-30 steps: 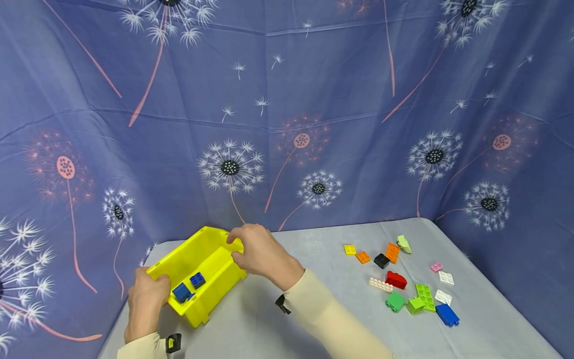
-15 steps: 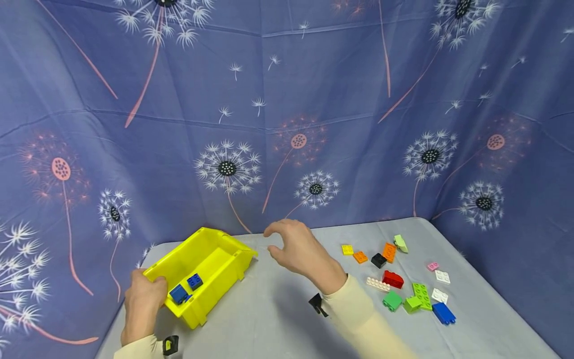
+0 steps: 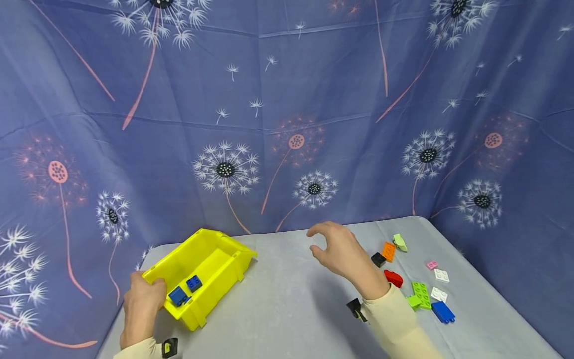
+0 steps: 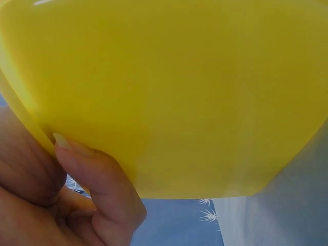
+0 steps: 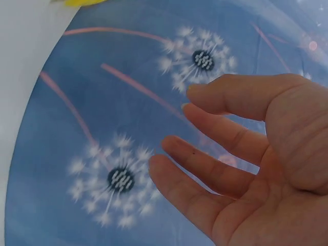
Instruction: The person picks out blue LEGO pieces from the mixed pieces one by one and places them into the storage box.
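Note:
My left hand (image 3: 142,306) grips the near left end of a yellow plastic bin (image 3: 224,288). In the left wrist view the thumb (image 4: 100,177) lies against the bin's end wall (image 4: 195,102), the fingers curled round its edge. Two blue toy bricks, one blue brick (image 3: 194,283) and a second blue brick (image 3: 179,296), lie inside the bin near that hand. My right hand (image 3: 347,254) is above the table, left of the loose bricks, its fingers loosely bent and parted. Nothing is between its fingers (image 5: 200,164) in the right wrist view.
On the right of the grey-covered table (image 3: 278,309) lie a black brick (image 3: 378,260), an orange brick (image 3: 388,252), a red brick (image 3: 393,278), a lime plate (image 3: 422,295), a blue brick (image 3: 443,312) and several others. My right hand and forearm hide some. A dandelion-print curtain (image 3: 278,189) stands behind.
My right hand has let go of the bin's far right end and moved right through the air toward the loose bricks. The left hand keeps its grip on the bin.

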`<state>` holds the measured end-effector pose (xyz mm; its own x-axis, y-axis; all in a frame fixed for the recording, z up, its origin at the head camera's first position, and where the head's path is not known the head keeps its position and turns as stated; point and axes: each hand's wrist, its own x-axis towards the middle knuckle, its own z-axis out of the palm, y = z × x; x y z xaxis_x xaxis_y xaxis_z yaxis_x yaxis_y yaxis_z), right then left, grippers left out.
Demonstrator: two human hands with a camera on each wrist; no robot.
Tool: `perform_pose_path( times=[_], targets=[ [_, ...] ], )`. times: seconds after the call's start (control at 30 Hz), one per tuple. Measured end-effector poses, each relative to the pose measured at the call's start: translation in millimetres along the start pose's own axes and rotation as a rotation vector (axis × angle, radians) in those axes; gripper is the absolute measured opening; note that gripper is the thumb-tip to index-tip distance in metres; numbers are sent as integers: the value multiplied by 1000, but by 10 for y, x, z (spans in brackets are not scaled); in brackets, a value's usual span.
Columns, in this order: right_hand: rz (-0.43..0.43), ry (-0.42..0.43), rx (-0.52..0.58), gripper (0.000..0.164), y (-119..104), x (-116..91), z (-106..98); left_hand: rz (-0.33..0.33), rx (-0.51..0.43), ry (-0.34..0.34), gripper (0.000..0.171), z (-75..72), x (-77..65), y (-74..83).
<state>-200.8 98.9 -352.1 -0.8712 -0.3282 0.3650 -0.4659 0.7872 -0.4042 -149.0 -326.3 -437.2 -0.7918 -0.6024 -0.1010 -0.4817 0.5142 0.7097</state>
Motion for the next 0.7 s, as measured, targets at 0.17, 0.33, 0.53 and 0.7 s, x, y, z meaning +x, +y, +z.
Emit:
perform_pose_path(
  times=[0.17, 0.33, 0.53, 0.7],
  targets=[
    [31, 8, -20, 26, 232, -106, -53, -10, -2, -7, 59, 0, 1, -3],
    [66, 21, -45, 27, 460, -214, -104, 0, 1, -9, 60, -11, 3, 12],
    [136, 4, -52, 28, 700, -340, -211, 12, 2, 3, 61, -13, -5, 15],
    [189, -16, -82, 30, 854, -415, -345, 15, -5, 13, 59, 0, -9, 3]
  ],
)
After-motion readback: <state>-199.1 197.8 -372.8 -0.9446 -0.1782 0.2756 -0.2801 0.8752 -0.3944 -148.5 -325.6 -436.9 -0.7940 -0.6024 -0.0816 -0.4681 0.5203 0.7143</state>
